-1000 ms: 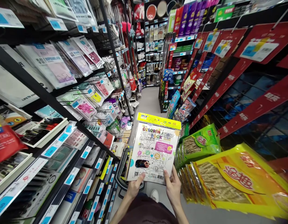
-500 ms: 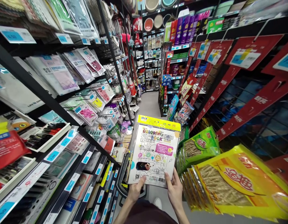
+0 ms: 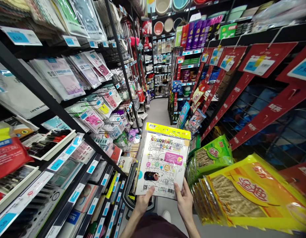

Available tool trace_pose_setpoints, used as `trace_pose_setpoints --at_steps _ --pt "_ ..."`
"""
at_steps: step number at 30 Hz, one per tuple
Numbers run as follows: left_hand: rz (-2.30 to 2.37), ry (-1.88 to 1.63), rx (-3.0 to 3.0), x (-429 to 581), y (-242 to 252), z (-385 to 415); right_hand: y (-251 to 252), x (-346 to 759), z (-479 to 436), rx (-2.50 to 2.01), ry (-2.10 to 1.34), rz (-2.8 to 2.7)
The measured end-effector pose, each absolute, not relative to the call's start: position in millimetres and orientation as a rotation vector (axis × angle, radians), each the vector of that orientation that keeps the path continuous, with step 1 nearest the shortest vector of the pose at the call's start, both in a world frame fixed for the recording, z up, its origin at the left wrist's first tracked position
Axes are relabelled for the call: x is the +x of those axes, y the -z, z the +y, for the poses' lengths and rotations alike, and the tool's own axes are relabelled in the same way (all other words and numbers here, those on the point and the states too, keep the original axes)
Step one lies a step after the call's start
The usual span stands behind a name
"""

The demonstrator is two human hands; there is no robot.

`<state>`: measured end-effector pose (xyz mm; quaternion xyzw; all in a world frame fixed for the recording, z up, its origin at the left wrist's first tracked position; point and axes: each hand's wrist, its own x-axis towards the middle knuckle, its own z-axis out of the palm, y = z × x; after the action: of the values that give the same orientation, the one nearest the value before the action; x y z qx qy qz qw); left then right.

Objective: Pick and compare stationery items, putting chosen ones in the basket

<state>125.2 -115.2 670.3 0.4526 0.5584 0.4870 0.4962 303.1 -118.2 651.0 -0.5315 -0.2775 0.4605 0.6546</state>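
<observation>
A coloring book [image 3: 163, 165] in a clear plastic sleeve with a yellow top strip is held up at the lower middle, its printed face towards me. My left hand [image 3: 143, 201] grips its bottom left corner, thumb on the front. At the bottom right corner my right hand [image 3: 184, 197] pinches it the same way, the fingers partly behind it. A dark basket [image 3: 127, 198] shows behind and to the left of the book, mostly hidden by it.
Shelves of stationery [image 3: 76, 195] and packaged gloves [image 3: 58, 77] line the left. On the right hang yellow snack packs [image 3: 242, 191], green snack packs [image 3: 212, 153] and red strips [image 3: 262, 115]. The grey aisle floor [image 3: 158, 110] runs ahead to shelves with bowls.
The coloring book and both hands have shifted very slightly left. The view has moved a little, and both hands keep their hold.
</observation>
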Motion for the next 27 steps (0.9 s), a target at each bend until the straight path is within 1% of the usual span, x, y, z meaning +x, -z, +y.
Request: trace_pose_setpoints --at_steps 5,14,17,23,27 --pt "1.280 -1.113 1.120 118.0 -667.1 -119.0 -651.7 301.2 -122.4 -1.215 -1.037 -0.639" --pt "1.365 -1.153 1.068 124.5 -674.2 -127.4 -661.7 300.4 -125.6 -1.229 -1.045 -0.687" --pt "1.371 -1.143 1.049 127.0 -676.6 -128.2 -660.8 301.3 -126.4 -1.224 -1.049 -0.692" --pt "1.377 -1.236 1.068 131.6 -673.0 -128.8 -655.4 304.5 -127.0 -1.213 -1.060 -0.665" --pt "1.374 -1.213 1.061 134.6 -668.8 -129.3 -653.8 307.2 -127.1 -1.213 -1.071 -0.672"
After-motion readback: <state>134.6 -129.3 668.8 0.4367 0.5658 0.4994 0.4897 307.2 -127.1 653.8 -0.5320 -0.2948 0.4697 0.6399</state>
